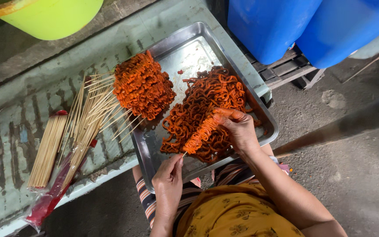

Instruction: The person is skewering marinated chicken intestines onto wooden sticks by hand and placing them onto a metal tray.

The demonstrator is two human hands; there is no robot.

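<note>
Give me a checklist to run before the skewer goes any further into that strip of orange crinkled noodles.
1. Left hand pinches the thin bamboo skewer at its end: ok.
2. Right hand grips the strip of orange crinkled noodles: ok.
3. Skewer tip inside the strip: cannot tell, hidden by noodles.
4. Work stays over the rectangular steel tray: ok.
5. Loose noodle pile left in the tray: ok.
6. Spare bamboo skewers lying on the pale green bench beside the finished skewered stack: ok.
</note>
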